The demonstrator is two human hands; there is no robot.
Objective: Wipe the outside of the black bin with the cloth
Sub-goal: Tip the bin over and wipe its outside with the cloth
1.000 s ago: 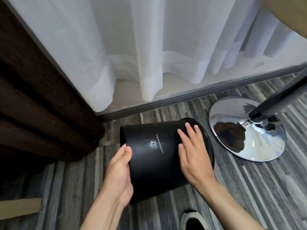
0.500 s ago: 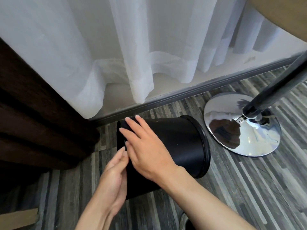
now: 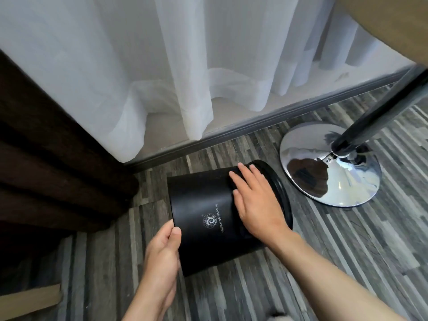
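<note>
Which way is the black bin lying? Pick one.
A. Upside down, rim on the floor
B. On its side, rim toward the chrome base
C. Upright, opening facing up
B: the black bin lies on its side, its rim pointing toward the chrome base.

Single head-worn wide-angle view, facing forward and steeply down, close above the grey striped wood-plank floor (image 3: 347, 251), white sheer curtain (image 3: 162, 66) across upper frame, no second view.
</note>
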